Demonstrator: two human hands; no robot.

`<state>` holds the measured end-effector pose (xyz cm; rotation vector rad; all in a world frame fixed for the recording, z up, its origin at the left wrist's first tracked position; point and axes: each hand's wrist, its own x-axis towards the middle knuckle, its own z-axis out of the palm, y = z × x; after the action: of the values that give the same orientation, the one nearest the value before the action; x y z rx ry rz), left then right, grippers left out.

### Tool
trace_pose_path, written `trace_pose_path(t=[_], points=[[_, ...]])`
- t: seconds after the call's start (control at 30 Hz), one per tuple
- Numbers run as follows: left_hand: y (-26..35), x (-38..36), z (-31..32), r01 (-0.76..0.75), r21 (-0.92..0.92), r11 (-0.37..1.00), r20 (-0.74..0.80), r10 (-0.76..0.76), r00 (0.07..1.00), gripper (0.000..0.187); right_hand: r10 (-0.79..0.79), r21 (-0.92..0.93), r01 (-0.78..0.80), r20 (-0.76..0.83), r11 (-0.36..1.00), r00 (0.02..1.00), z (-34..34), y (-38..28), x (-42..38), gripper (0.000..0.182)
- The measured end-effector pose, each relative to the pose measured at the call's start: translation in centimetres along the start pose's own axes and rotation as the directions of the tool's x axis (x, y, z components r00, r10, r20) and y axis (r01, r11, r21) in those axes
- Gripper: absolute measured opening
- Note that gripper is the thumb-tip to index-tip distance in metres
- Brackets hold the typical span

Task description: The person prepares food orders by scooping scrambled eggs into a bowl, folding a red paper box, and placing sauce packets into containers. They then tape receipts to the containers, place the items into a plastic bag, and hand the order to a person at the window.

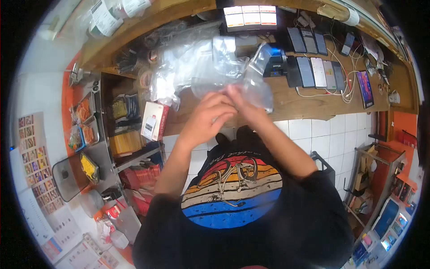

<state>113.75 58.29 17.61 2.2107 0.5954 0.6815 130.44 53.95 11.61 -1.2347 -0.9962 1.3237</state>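
Note:
My left hand (208, 119) and my right hand (247, 108) meet at the front edge of the wooden table, fingers curled together. Between and beyond them is a clear plastic bag (259, 92), bulging out past the right hand; motion blurs it and the fingertips. Both hands appear closed on this plastic, though the exact grip is partly hidden. More clear plastic bags (188, 62) lie piled just behind the hands. A white and red box (153, 121) stands at the table edge, left of my left hand.
A small black printer (274, 65) stands behind the bags. Several phones (318, 72) with white cables (347, 92) and a tablet (365, 89) lie to the right. A lit screen (250, 19) is at the back. Shelves with packets (127, 142) stand at left.

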Motion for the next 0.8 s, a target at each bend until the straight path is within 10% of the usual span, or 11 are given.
trace_pose_path(t=[0.17, 0.3, 0.4, 0.63, 0.8], points=[[-3.3, -3.1, -6.2, 0.199, -0.055, 0.978, -0.484, -0.201, 0.852, 0.035, -0.175, -0.229, 0.213, 0.176, 0.950, 0.969, 0.5, -5.8, 0.5, 0.034], [-5.8, -3.6, -5.0, 0.291, -0.380, 0.878, -0.222, -0.391, 0.893, 0.060, 0.031, -0.174, 0.036, 0.368, 0.984, 0.929, 3.6, -12.0, -2.0, 0.032], [-8.0, -4.4, -3.6, 0.379, -0.784, 0.491, 0.166, -0.423, 0.891, 0.066, -0.073, -0.148, 0.139, 0.381, 0.979, 0.922, 6.0, -13.3, -2.7, 0.026], [-5.3, -8.1, -9.1, 0.151, -0.909, 0.388, -0.022, -0.408, 0.913, 0.068, -0.396, 0.310, 0.280, 0.426, 0.909, 0.814, 12.0, -17.9, -5.6, 0.043], [-5.0, -12.7, -13.0, -0.021, -0.952, 0.306, -0.159, -0.434, 0.887, 0.070, -0.542, 0.249, 0.481, 0.373, 0.841, 0.753, 14.8, -17.8, -4.4, 0.024]])
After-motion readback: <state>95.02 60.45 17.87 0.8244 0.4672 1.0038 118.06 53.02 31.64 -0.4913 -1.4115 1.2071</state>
